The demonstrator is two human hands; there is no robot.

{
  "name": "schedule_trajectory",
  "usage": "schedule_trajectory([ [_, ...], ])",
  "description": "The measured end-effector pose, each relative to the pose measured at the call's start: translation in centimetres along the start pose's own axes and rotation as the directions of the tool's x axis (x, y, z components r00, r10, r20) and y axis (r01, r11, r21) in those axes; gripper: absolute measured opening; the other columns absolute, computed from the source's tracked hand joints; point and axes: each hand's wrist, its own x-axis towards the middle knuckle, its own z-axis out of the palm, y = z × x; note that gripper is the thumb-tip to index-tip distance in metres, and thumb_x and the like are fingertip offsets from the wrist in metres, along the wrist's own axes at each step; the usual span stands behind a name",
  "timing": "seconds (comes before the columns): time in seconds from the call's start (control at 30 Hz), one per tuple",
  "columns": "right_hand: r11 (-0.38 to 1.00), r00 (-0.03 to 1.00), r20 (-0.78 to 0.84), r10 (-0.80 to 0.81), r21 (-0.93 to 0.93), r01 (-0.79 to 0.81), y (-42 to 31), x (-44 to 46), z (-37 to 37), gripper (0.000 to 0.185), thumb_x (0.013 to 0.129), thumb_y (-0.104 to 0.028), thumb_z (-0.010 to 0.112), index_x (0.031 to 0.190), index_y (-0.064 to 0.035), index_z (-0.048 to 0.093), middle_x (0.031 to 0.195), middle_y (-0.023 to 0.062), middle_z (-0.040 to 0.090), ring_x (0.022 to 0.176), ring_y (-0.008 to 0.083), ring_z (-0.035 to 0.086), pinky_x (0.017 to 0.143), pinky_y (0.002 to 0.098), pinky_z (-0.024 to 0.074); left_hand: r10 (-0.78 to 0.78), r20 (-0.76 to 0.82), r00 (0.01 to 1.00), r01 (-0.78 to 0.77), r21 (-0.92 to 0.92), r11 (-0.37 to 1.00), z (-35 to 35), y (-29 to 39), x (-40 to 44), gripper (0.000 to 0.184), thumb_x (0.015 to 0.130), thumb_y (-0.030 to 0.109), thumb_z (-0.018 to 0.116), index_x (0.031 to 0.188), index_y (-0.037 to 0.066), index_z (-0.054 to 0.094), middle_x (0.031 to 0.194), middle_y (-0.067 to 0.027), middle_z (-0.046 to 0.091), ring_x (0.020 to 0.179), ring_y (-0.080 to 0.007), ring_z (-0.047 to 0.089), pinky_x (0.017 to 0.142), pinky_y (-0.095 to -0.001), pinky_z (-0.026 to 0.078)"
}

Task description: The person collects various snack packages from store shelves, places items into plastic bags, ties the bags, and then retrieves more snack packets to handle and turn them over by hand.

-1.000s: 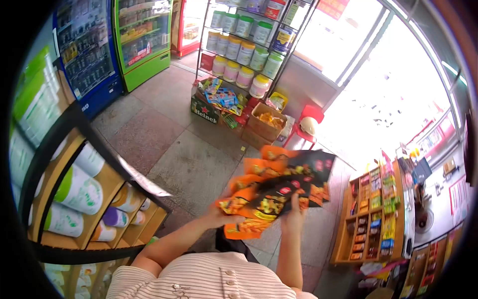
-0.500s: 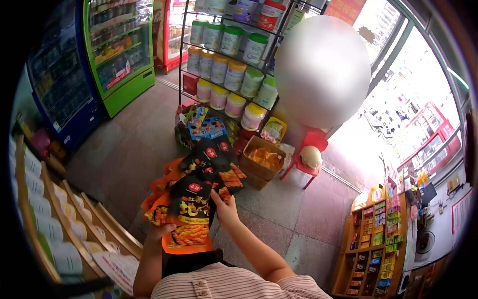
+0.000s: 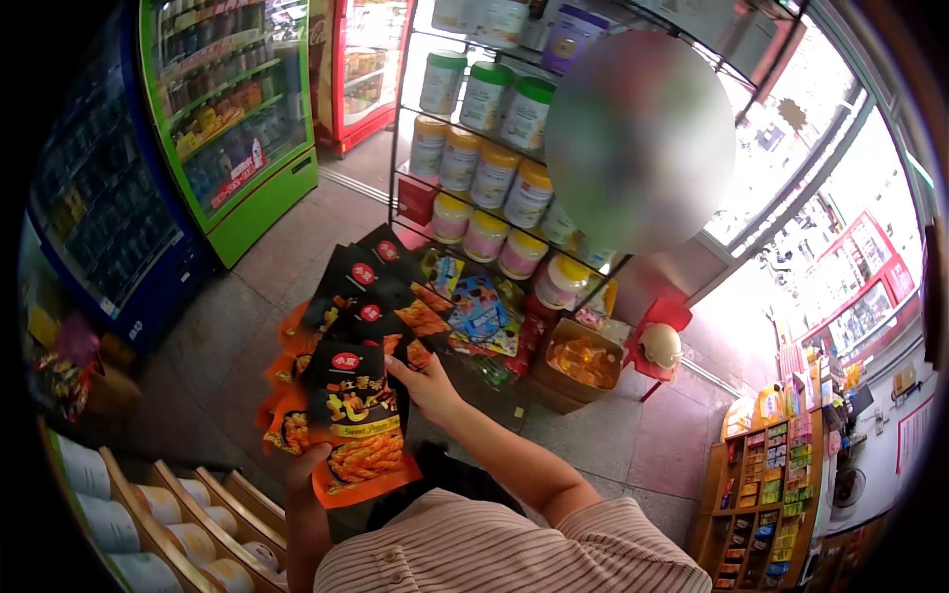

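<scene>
Left hand [image 3: 306,463] and right hand [image 3: 427,389] grip fanned sweet-potato snack packets [image 3: 360,435]; I judge them light, slippery, crushable; best pinched by edges.

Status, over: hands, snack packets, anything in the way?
Left hand gripping lower left of black-and-orange snack packets, right hand their right side. Packets fanned, front one's printed face showing. Nothing seen blocking hands.

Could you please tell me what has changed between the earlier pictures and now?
The snack bags have swung leftward in front of the body, and their black ends, which pointed right, now point away from the body. The camera view has shifted. Nothing was visibly taken up or let go: the left hand and right hand still hold the bags. The red chair stays beside the cardboard box.
</scene>
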Motion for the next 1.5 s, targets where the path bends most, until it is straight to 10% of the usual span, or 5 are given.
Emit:
schedule_trajectory([
  [0.37, 0.984, 0.971, 0.218, 0.100, -0.168, -0.064, 10.6, 25.5, 18.4, 0.014, 0.080, -0.006, 0.054, 0.093, -0.0011, 0.055, 0.087, 0.0038, 0.057, 0.078, 0.0147, 0.055, 0.070, 0.0284, 0.0445, -0.008, -0.294, 0.956, -0.033, -0.133, 0.991, -11.2, 15.7, 12.0, 0.045, 0.072, 0.007, 0.061, 0.112, 0.002, 0.042, 0.106, -0.0092, 0.051, 0.093, -0.0179, 0.053, 0.075, -0.0302, 0.048],
  [0.5, 0.979, 0.814, 0.543, 0.206, -0.103, -0.178, 16.5, 32.2, 26.3, 0.028, 0.081, 0.000, 0.049, 0.108, -0.0018, 0.042, 0.103, 0.0079, 0.051, 0.091, 0.0186, 0.053, 0.077, 0.0308, 0.0448, 0.417, -0.446, 0.792, -0.381, 0.172, 0.908, -18.9, 18.2, 13.4, 0.056, 0.070, 0.005, 0.063, 0.119, 0.001, 0.036, 0.112, -0.0092, 0.048, 0.102, -0.0181, 0.047, 0.085, -0.0313, 0.041],
  [0.73, 0.932, 0.580, 0.729, 0.363, -0.281, -0.229, 25.6, 40.8, 42.9, 0.030, 0.080, -0.005, 0.054, 0.108, -0.0002, 0.043, 0.104, 0.0068, 0.051, 0.093, 0.0165, 0.051, 0.078, 0.0283, 0.0425, 0.578, -0.577, 0.577, -0.536, 0.266, 0.801, -30.1, 26.4, 15.2, 0.055, 0.070, -0.001, 0.060, 0.118, 0.001, 0.035, 0.113, -0.0099, 0.047, 0.102, -0.0191, 0.048, 0.085, -0.0317, 0.041],
  [1.3, 0.904, 0.638, 0.641, 0.426, -0.330, -0.272, 45.5, 56.6, 85.2, 0.025, 0.084, -0.002, 0.045, 0.110, -0.0011, 0.044, 0.107, 0.0079, 0.051, 0.091, 0.0195, 0.053, 0.076, 0.0330, 0.0464, 0.550, -0.687, 0.474, -0.616, 0.187, 0.765, -62.1, 60.7, 16.8, 0.062, 0.066, 0.004, 0.067, 0.120, 0.002, 0.036, 0.115, -0.0066, 0.048, 0.105, -0.0160, 0.046, 0.090, -0.0322, 0.035],
  [1.5, 0.798, 0.499, 0.624, 0.602, -0.479, -0.365, 57.3, 61.9, 97.0, 0.023, 0.084, -0.003, 0.047, 0.107, -0.0030, 0.049, 0.104, 0.0070, 0.053, 0.092, 0.0202, 0.053, 0.078, 0.0353, 0.0456, 0.319, -0.948, 0.004, -0.689, 0.229, 0.688, -74.9, 65.7, 12.8, 0.053, 0.077, 0.030, 0.055, 0.120, 0.010, 0.034, 0.114, -0.0098, 0.045, 0.098, -0.0198, 0.048, 0.080, -0.0328, 0.039],
])
